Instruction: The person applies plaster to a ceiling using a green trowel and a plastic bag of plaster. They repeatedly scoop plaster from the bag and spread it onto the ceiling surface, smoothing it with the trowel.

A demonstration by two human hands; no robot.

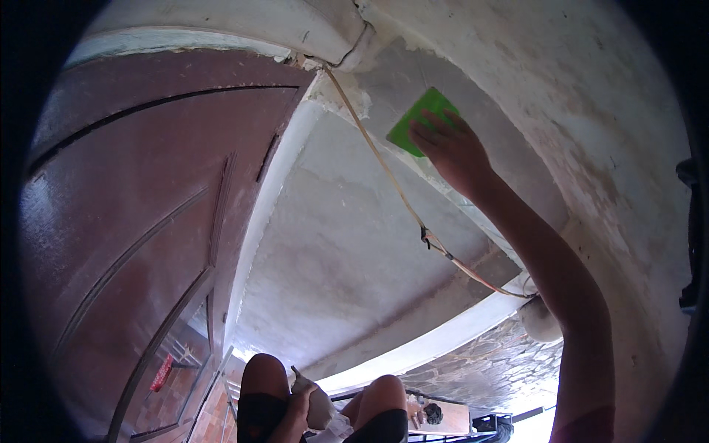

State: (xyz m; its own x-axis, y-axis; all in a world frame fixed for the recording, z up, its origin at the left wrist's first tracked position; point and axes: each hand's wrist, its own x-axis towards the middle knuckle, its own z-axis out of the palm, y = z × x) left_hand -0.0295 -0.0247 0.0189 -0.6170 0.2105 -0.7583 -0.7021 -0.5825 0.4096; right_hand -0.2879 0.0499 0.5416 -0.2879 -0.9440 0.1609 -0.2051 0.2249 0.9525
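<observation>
My right hand (pixel 456 151) is raised at the upper right with its arm stretched out. It presses a flat green plastic spreader (pixel 408 133) to a grey plaster patch (pixel 406 70); the fingers lie over the spreader's face. Low in the view, between my bent knees, my left hand (pixel 298 410) is wrapped round a grey bag (pixel 320 410) with a twisted tip, its lower part in clear plastic. The hand's far side and the bag's contents are hidden.
A brown panelled door (pixel 148 155) fills the left side. A tan cord (pixel 375 151) with a black clip hangs slantwise past the grey panel (pixel 347 221). Below are a stone-patterned surface (pixel 480 362) and a wooden board (pixel 452 419) bearing a dark lump.
</observation>
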